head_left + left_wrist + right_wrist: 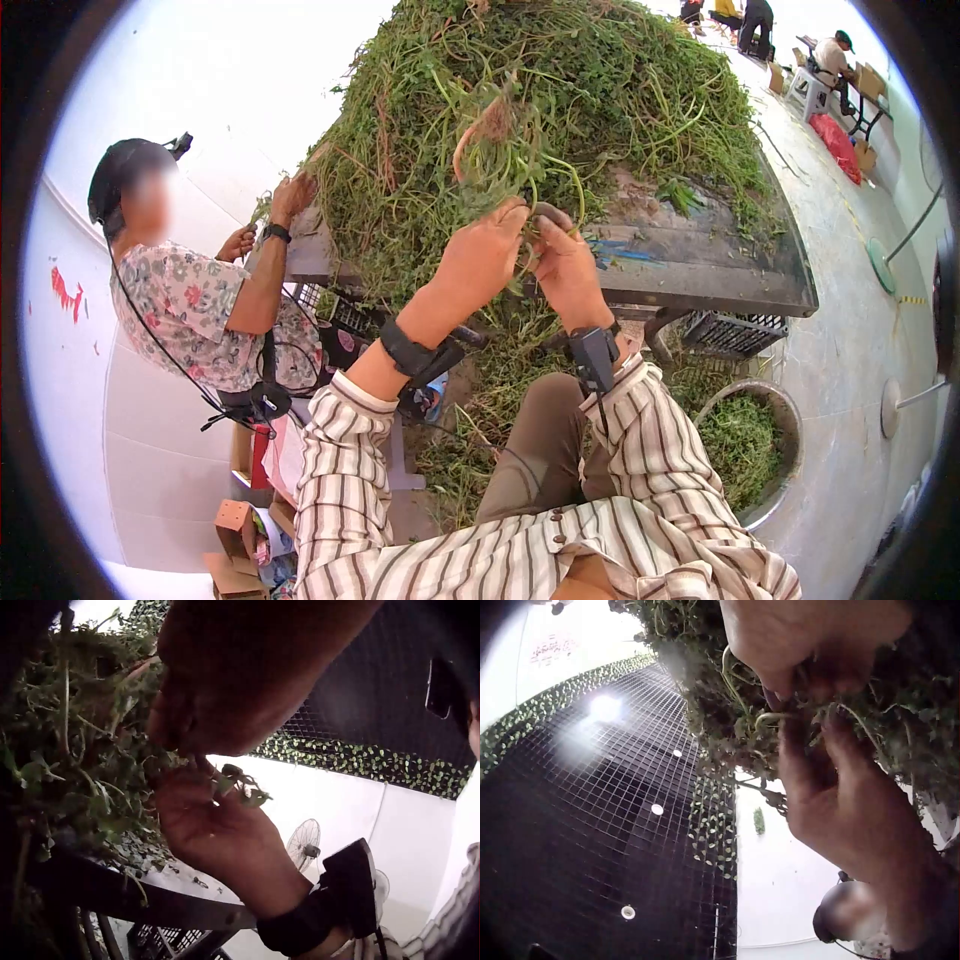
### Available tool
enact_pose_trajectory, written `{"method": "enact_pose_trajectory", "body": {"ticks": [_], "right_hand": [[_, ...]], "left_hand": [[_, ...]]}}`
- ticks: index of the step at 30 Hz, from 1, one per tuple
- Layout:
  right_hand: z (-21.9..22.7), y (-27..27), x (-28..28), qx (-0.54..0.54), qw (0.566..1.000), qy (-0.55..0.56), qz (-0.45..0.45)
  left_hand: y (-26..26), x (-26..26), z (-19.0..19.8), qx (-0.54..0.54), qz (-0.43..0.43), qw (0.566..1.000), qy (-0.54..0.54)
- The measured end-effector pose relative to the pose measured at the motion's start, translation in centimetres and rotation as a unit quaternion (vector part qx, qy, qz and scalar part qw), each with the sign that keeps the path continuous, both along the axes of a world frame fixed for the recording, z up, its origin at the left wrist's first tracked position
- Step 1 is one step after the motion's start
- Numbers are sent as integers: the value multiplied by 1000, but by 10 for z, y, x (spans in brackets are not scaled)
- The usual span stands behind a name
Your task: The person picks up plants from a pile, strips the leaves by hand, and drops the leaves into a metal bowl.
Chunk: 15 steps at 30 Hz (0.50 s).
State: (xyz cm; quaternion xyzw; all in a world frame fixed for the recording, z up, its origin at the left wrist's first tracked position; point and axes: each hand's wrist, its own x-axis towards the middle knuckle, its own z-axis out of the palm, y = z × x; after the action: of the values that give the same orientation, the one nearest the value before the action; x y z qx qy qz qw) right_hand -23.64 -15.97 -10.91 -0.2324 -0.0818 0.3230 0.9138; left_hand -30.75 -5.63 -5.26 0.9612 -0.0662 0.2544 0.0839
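Note:
In the head view my left hand grips a bunch of leafy green stems with a reddish-brown root end, held up before the heap. Right beside it, my right hand pinches a thin curved stem between thumb and fingers. The fingertips of both hands nearly meet at the stems. In the left wrist view, a small leafy sprig sticks out by the right hand's fingers. The right wrist view shows a pale bent stem running between the two hands.
A large heap of green plants covers most of a dark table. A person in a flowered shirt sits at the left, hands at the heap. Below are black crates, a round tub of greens and cardboard boxes.

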Motion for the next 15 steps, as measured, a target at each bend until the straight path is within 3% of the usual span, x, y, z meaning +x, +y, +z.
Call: {"method": "enact_pose_trajectory", "body": {"ticks": [2,6,13,15], "right_hand": [[-16,-2,14,59,996,-43,41],[-10,0,2,73,992,-47,92],[-13,0,8,72,996,6,54],[-15,-1,11,85,995,16,58]], "left_hand": [[5,-1,1,1,0,1000,-1],[6,-2,0,-21,-9,999,28],[-1,-12,-13,-6,-3,1000,28],[11,-21,-5,-28,-73,997,14]]}}
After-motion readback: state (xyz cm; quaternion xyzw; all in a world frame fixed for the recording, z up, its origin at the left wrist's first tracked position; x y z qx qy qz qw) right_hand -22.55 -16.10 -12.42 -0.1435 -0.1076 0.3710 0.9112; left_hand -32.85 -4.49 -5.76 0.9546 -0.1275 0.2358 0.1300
